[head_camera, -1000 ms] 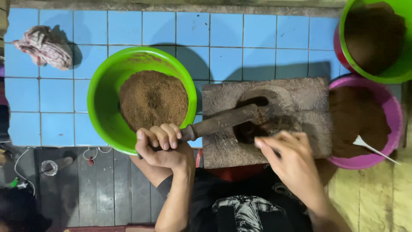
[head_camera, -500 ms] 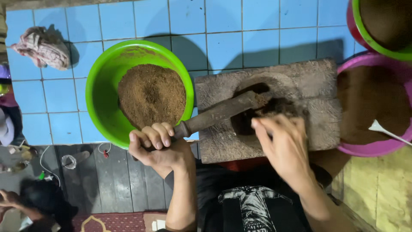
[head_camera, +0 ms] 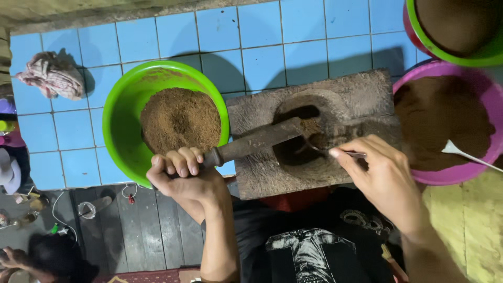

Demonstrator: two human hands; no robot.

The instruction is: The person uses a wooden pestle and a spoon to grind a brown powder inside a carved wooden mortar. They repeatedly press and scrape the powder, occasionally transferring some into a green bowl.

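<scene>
A square stone mortar block (head_camera: pixel 361 94) with a round hollow lies on the blue tiled counter (head_camera: pixel 262 42). My left hand (head_camera: pixel 181 175) grips the handle of a long dark pestle (head_camera: pixel 257 141), whose head rests in the hollow on brown powder. My right hand (head_camera: pixel 380 175) holds a thin metal spoon (head_camera: pixel 327 151) with its tip down in the hollow beside the pestle head. A green bowl (head_camera: pixel 118 115) of brown powder stands just left of the block, touching my left hand's fingers.
A pink bowl (head_camera: pixel 484 157) of dark brown powder with a white spoon (head_camera: pixel 463 154) sits at the right. Another green bowl (head_camera: pixel 461 55) is at top right. A crumpled cloth (head_camera: pixel 50 76) lies at far left. Another person's head and hand show at bottom left.
My right hand has slid slightly right and now holds the spoon low in the hollow. The left hand keeps its grip on the pestle. The camera has shifted a little.
</scene>
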